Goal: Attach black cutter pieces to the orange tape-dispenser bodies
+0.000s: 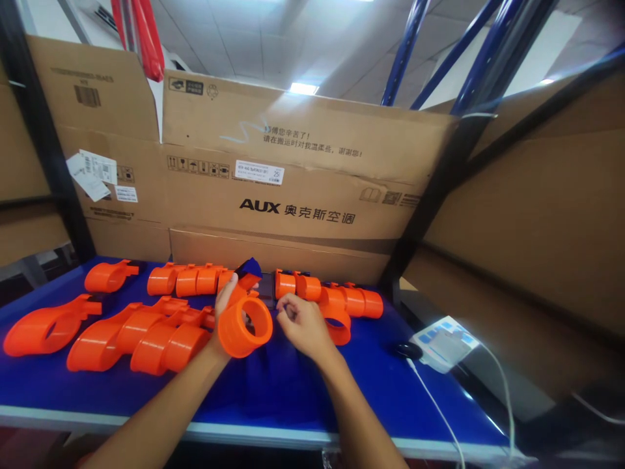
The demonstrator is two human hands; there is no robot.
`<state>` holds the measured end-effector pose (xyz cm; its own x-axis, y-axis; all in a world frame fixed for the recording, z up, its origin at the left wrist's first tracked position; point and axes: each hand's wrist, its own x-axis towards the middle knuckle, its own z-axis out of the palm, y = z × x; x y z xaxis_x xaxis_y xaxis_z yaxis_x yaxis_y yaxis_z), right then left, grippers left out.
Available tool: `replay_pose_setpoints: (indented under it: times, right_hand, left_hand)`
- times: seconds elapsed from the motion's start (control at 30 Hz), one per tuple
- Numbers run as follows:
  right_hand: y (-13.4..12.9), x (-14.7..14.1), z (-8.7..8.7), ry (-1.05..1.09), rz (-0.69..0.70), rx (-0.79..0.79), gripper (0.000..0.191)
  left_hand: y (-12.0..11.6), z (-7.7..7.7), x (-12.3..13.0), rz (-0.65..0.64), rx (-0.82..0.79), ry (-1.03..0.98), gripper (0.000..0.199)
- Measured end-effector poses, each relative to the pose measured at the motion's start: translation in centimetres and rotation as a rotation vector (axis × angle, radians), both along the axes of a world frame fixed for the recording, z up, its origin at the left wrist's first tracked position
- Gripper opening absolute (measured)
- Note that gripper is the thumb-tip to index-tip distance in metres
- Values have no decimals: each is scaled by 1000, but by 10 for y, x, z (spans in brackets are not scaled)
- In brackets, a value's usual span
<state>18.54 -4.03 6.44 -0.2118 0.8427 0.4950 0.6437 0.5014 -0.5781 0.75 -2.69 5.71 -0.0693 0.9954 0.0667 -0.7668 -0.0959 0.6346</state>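
My left hand (226, 301) is wrapped round the handle part of an orange ring-shaped piece (245, 327), whose round opening faces me. A dark blue bit (250, 267) shows at the top of that piece. To its right, my right hand (300, 320) has its fingers curled together, with the fingertips close to the held piece but apart from it; whether anything small is between them is hidden. Just behind the hands lies a dark flat object (266, 286). Orange ring pieces (336, 324) lie right beside my right hand, and several more (188, 347) lie by my left forearm.
The blue tabletop (273, 404) carries further orange rings (41, 331) at the left and a back row (163, 280). A cardboard panel (205, 202) stands behind. At the right are a white power strip (445, 343), cables and a black mouse-like object (408, 351).
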Motion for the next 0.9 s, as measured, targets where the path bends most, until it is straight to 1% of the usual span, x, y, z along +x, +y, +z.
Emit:
replay_pose_setpoints:
  times: [0.07, 0.17, 0.27, 0.33, 0.43, 0.53, 0.63, 0.7, 0.73, 0.8, 0.9]
  right_hand:
    - [-4, -4, 2, -97, 55, -25, 16]
    - [-11, -10, 7, -208, 100, -39, 16]
    - [-16, -13, 10, -295, 105, -20, 10]
    - [-16, -13, 10, -318, 86, -1, 8]
    - [-12, -9, 8, -243, 14, 35, 11]
    - [-6, -2, 7, -37, -53, 99, 19]
    - [-4, 3, 7, 133, -5, 155, 38]
    - [-4, 4, 7, 131, 43, 185, 49]
    - [-4, 4, 6, 111, 49, 204, 50]
    - [-5, 3, 4, 79, 29, 255, 47]
    - [-4, 3, 0, 34, 11, 323, 39]
  left_hand:
    - [-1, -1, 1, 45, 12, 7, 42]
    - [-2, -1, 3, 112, 50, -11, 39]
    - [-3, 1, 6, 158, 72, -69, 40]
    - [-5, 3, 7, 155, 68, -76, 40]
    - [-6, 5, 5, 108, 48, 10, 37]
    - [-5, 4, 3, 55, 54, 121, 41]
    - [-4, 0, 3, 3, 101, 213, 46]
    - [-4, -2, 5, -30, 151, 278, 48]
    - [-4, -3, 7, -53, 176, 304, 49]
    - [-6, -6, 10, -124, 205, 324, 49]
    - [-8, -11, 16, -227, 192, 329, 45]
